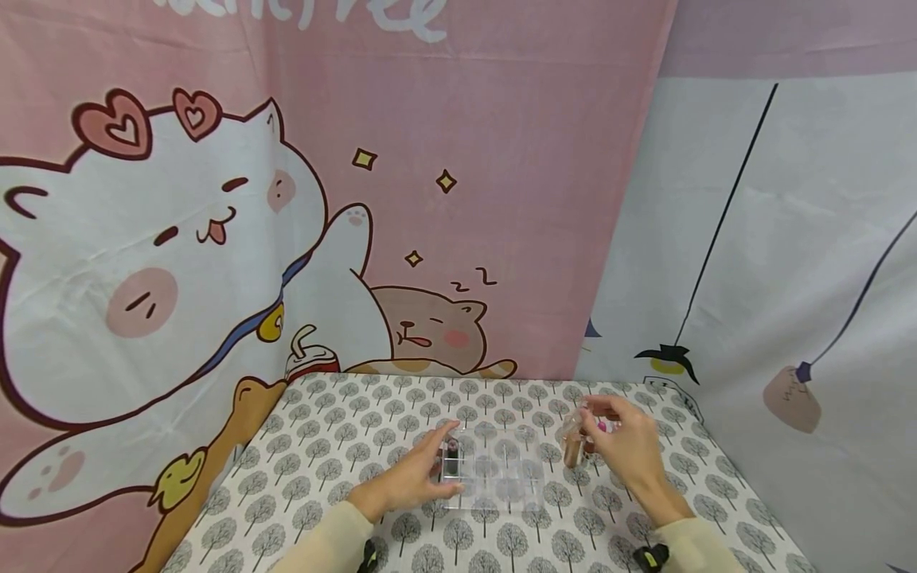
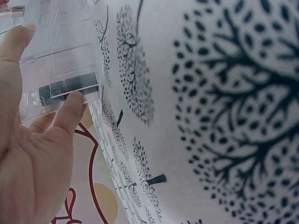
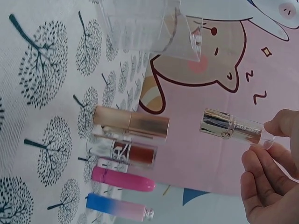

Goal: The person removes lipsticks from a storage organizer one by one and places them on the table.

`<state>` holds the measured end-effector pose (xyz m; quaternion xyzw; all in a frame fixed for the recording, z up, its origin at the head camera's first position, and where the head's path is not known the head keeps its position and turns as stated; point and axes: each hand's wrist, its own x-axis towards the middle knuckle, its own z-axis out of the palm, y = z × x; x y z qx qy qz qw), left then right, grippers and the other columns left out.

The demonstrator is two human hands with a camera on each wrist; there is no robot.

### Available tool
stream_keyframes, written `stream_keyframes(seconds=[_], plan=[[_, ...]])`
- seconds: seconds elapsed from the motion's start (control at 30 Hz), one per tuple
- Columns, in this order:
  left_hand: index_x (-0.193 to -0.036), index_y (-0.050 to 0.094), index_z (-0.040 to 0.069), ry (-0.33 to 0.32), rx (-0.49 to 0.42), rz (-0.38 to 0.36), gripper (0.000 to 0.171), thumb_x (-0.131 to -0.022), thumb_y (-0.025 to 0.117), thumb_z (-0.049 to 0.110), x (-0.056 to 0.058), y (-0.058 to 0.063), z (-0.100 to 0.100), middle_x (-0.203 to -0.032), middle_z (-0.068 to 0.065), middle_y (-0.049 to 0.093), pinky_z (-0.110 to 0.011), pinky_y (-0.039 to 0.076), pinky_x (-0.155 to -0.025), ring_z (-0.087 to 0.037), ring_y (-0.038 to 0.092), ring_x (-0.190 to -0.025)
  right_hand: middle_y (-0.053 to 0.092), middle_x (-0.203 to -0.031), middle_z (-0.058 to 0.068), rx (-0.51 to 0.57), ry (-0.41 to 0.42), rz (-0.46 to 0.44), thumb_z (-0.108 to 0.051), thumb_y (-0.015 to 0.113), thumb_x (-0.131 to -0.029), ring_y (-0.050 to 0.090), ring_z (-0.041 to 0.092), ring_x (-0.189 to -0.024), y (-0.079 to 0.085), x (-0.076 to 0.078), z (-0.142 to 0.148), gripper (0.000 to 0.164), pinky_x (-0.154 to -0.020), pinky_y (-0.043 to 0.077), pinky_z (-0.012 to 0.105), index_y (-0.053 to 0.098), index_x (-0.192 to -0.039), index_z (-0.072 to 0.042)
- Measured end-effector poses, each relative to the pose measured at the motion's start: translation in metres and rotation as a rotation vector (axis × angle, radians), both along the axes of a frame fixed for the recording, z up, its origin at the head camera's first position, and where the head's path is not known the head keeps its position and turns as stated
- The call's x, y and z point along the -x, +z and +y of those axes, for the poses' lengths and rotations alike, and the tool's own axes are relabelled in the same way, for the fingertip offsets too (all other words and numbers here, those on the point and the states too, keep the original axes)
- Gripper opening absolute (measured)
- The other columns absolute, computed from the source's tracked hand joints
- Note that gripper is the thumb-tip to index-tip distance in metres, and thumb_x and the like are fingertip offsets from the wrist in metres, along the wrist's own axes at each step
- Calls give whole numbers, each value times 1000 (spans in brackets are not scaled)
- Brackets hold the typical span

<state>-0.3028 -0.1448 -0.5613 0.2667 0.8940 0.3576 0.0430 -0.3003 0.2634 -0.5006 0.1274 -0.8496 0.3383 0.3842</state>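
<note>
A clear plastic organizer with divided compartments rests on the table. My left hand holds its left side, thumb at the near edge and fingers at the far edge. A dark lipstick stands in a compartment beside that hand. My right hand pinches the clear end of a lipstick with a shiny gold part, above the table right of the organizer. Near it stand a gold lipstick, a brown-red lip gloss, a bright pink tube and a blue-to-pink tube.
A white cloth printed with grey trees covers the table. Behind it hangs a pink cartoon curtain, and a pale curtain hangs along the right side. The standing tubes are close together on the organizer's right.
</note>
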Motion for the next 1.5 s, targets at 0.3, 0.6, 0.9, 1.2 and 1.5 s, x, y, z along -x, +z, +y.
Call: stream_keyframes(seconds=[0.3, 0.6, 0.9, 1.2, 1.5], plan=[[-185, 8, 49, 2, 1, -3, 117, -101, 89, 58, -1, -2, 0, -192, -16, 31, -67, 61, -126, -42, 67, -150, 89, -104, 12, -6, -60, -4, -5, 93, -95, 83, 38, -93, -3, 1, 16, 27, -87, 47, -5, 86, -121, -6], [-185, 9, 49, -2, -9, -8, 117, -101, 89, 56, -1, 0, 0, -192, -16, 31, -65, 59, -129, -42, 66, -151, 89, -103, 14, -11, -80, 23, -3, 93, -94, 84, 41, -91, -5, 3, 30, 26, -86, 51, -2, 87, -119, -4], [-186, 9, 47, -6, -12, -4, 118, -101, 90, 53, -1, 0, 0, -190, -17, 33, -65, 59, -129, -41, 66, -151, 89, -105, 16, -13, -95, 3, -3, 93, -94, 84, 42, -92, -14, 6, 44, 27, -88, 46, -6, 86, -120, -4], [-185, 8, 49, -6, -7, -2, 117, -102, 89, 54, 0, -1, 0, -190, -17, 33, -65, 61, -126, -39, 67, -147, 88, -103, 15, -48, -107, -40, -3, 93, -93, 80, 35, -88, -23, 8, 54, 27, -79, 56, 8, 86, -119, -4], [-185, 8, 49, -5, -3, -12, 117, -102, 89, 55, -1, 1, 0, -191, -16, 31, -65, 62, -126, -37, 69, -145, 88, -103, 18, -94, -102, -108, -1, 91, -94, 83, 38, -88, -34, 9, 61, 26, -73, 65, 23, 86, -120, 0]])
